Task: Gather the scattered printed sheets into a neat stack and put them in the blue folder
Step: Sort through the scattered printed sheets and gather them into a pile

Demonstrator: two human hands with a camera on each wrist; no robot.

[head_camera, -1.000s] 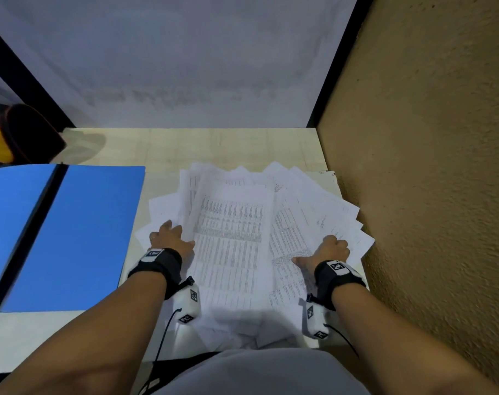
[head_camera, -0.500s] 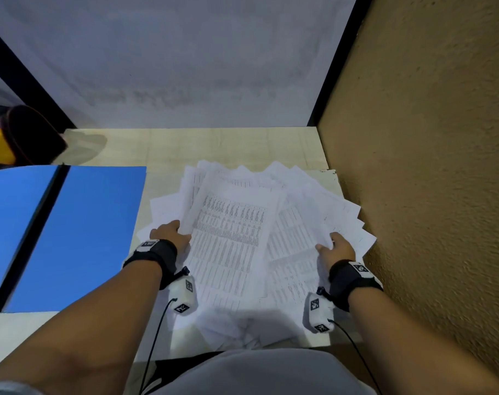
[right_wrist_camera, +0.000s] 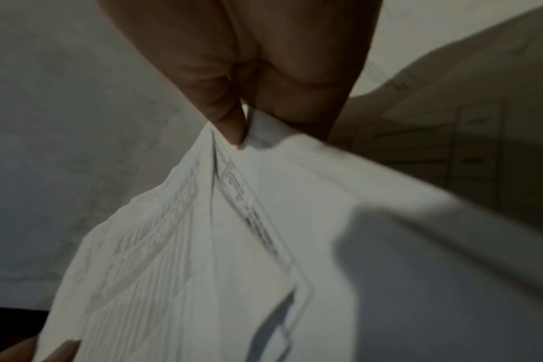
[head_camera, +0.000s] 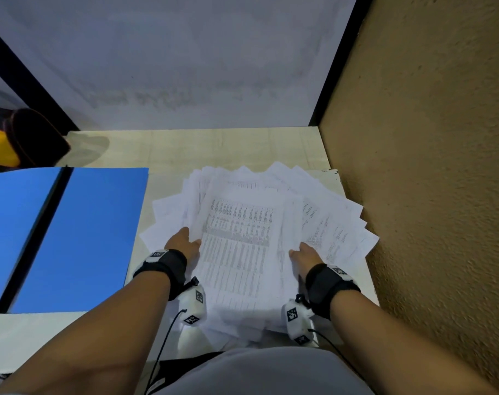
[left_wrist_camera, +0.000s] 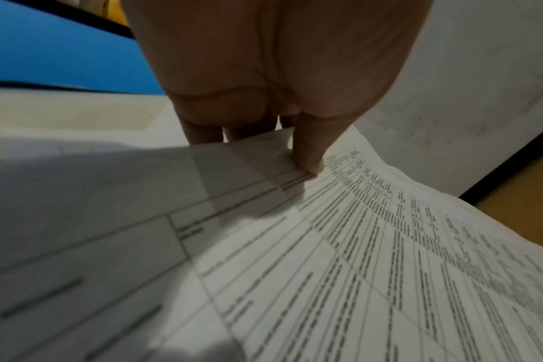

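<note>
A fanned pile of white printed sheets (head_camera: 242, 238) lies on the pale table (head_camera: 228, 149), right of the open blue folder (head_camera: 94, 238). My left hand (head_camera: 184, 242) holds the pile's left side; in the left wrist view its thumb (left_wrist_camera: 307, 151) presses on top of the sheets (left_wrist_camera: 357, 245) with the fingers underneath. My right hand (head_camera: 305, 252) holds the pile's right part; in the right wrist view it (right_wrist_camera: 248, 127) pinches a bunch of sheets (right_wrist_camera: 233, 245) at their edge. The sheets bow upward between both hands.
A brown textured wall (head_camera: 427, 195) runs close along the table's right side. A white panel (head_camera: 185, 67) closes the back. A yellow and black object (head_camera: 14, 143) sits at the far left behind the folder. A dark strip (head_camera: 40, 232) crosses the folder.
Both hands have slid inward and taken hold of the sheets. The right hand came from the pile's right edge toward the middle, and the spread has drawn in.
</note>
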